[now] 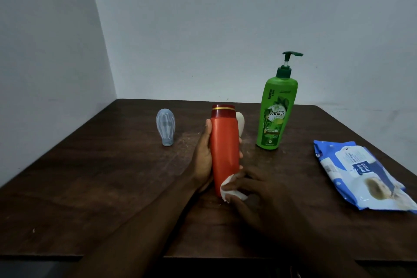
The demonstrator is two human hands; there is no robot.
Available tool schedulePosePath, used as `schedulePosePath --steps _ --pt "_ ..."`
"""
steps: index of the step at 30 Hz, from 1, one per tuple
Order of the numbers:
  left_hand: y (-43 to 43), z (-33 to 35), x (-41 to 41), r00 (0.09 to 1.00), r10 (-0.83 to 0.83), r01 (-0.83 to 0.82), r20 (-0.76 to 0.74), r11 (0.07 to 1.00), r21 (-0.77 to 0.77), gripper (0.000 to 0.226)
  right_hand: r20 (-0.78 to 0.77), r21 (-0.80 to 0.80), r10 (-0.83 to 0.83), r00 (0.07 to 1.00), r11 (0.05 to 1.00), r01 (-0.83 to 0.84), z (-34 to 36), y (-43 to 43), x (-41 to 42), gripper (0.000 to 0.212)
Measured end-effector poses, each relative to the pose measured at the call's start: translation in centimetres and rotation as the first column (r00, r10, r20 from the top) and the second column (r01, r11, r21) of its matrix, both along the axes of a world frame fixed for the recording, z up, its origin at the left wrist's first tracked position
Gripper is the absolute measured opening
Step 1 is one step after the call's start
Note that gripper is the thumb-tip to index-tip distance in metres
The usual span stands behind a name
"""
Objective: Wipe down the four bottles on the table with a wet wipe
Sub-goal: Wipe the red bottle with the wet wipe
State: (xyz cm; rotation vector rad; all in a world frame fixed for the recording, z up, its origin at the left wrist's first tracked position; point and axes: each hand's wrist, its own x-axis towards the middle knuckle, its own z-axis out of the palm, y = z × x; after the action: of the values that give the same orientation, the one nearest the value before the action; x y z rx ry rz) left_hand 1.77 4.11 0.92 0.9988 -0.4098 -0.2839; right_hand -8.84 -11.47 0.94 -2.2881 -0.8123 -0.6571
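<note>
My left hand [203, 153] grips an orange bottle [224, 149] with a dark red cap, holding it above the dark wooden table [112, 187]. My right hand [255, 189] pinches a white wet wipe [228, 188] against the bottle's lower end. A green pump bottle [276, 113] stands upright to the right. A small pale blue bottle [165, 126] stands cap-down at the left. A white bottle [240, 124] is mostly hidden behind the orange one.
A blue and white pack of wet wipes [361, 176] lies at the table's right edge. Pale walls meet in a corner behind the table. The table's front edge runs just below my forearms.
</note>
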Motion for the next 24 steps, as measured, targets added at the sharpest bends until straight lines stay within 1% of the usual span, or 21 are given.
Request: schedulePosePath --steps 3,6,8,10,12,15,17,20,22,24 --pt "0.1 0.1 -0.1 1.0 0.029 -0.029 0.006 1.0 0.007 0.077 -0.023 0.062 -0.062 0.998 0.996 0.063 1.3 -0.2 1.0 0.018" --pt "0.2 0.1 -0.2 0.997 0.072 -0.071 -0.013 0.997 0.033 0.069 0.0 0.154 -0.115 0.993 0.981 0.114 3.0 0.0 2.7 0.017" --pt "0.2 0.1 -0.2 0.997 0.063 -0.063 -0.036 0.998 0.012 0.063 -0.008 0.227 -0.141 0.99 0.964 0.139 4.3 0.3 3.9 0.015" --pt "0.2 0.2 -0.3 0.999 0.034 -0.035 -0.029 0.999 -0.025 0.057 -0.062 0.329 -0.146 0.987 0.931 0.158 5.5 0.6 5.2 0.016" --pt "0.4 0.5 -0.3 0.999 -0.002 0.001 -0.034 0.999 -0.051 0.058 -0.114 0.41 -0.128 0.985 0.897 0.164 6.6 0.8 6.4 0.017" --pt "0.6 0.9 -0.4 0.998 -0.023 0.021 -0.06 0.999 -0.033 0.064 -0.164 0.462 -0.122 0.979 0.867 0.185 7.2 0.8 7.6 0.017" --pt "0.7 1.2 -0.4 0.997 -0.013 0.011 -0.072 0.999 -0.031 0.064 -0.2 0.512 -0.078 0.977 0.841 0.172 6.8 0.6 7.8 0.018" --pt "0.8 1.4 -0.4 0.998 -0.018 0.015 -0.06 0.998 -0.062 0.059 -0.262 0.596 0.04 0.964 0.793 0.129 5.5 0.2 7.2 0.019" --pt "0.7 1.5 -0.4 0.998 -0.044 0.04 -0.047 0.996 -0.079 0.058 -0.31 0.624 0.112 0.944 0.773 0.114 4.4 -0.3 6.5 0.019" --pt "0.9 1.7 -0.6 0.998 -0.026 0.022 -0.051 0.997 -0.078 0.059 -0.367 0.638 0.152 0.918 0.759 0.13 3.1 -0.5 5.7 0.02"
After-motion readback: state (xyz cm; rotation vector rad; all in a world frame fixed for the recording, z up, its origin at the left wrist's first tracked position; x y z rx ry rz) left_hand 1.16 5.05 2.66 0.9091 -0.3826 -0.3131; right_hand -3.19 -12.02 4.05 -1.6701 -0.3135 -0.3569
